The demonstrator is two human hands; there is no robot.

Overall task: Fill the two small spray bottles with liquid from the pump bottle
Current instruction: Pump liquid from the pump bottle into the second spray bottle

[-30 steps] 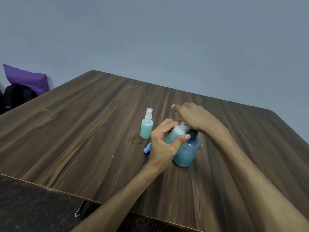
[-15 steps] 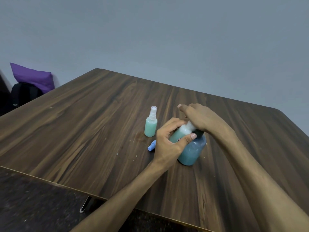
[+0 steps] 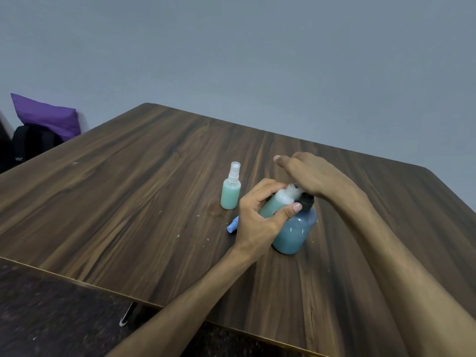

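A blue pump bottle [image 3: 295, 234] with a black collar stands on the wooden table [image 3: 128, 202]. My left hand [image 3: 260, 217] grips a small uncapped spray bottle [image 3: 277, 204] of green liquid, tilted with its white neck up against the pump's spout. My right hand [image 3: 311, 176] presses down on the pump head, which it hides. A second small spray bottle [image 3: 231, 188], green with a white sprayer on, stands upright to the left. A blue spray cap [image 3: 231, 226] lies on the table beside my left hand.
A purple cushion [image 3: 46, 114] sits on a black bag [image 3: 28, 143] beyond the table's far left corner. Small crumbs dot the tabletop near the bottles. The table's near edge [image 3: 77, 280] runs across the lower left.
Both hands hold the same grip on the small bottle and pump. Only the view has shifted, moving everything slightly right and down in frame.
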